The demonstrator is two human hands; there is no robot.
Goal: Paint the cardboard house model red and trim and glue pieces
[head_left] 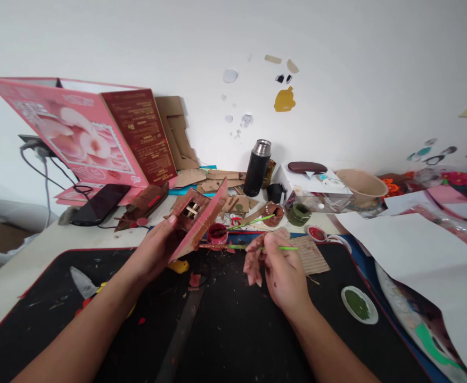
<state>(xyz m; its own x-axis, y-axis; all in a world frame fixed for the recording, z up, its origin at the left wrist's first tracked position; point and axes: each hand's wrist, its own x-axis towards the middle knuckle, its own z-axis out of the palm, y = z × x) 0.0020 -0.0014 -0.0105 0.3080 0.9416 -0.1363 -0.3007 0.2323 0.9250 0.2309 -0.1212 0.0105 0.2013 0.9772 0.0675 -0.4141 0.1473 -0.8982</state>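
Note:
My left hand (pixel 159 247) grips a small brown-painted cardboard model house (pixel 191 213), tilted, with a pinkish flat panel (pixel 206 223) facing right. A window-like opening with pale bars shows in its side. My right hand (pixel 281 268) pinches a green-handled paintbrush (pixel 239 247), its brown-stained tip at or close to the panel's lower edge; contact is hard to tell. Just behind the panel stands an open jar of red paint (pixel 217 234) with a second green brush (pixel 253 222) resting in it. Brown paint stains the right fingers.
On the black mat (pixel 233 340) lie scissors (pixel 83 284), a dark ruler (pixel 181 330), corrugated cardboard (pixel 313 255) and a lid of green paint (pixel 359 304). Behind stand a black thermos (pixel 257 169), brown (pixel 273 214) and green (pixel 299 214) paint jars, a phone (pixel 101 205) and a pink box (pixel 89 135).

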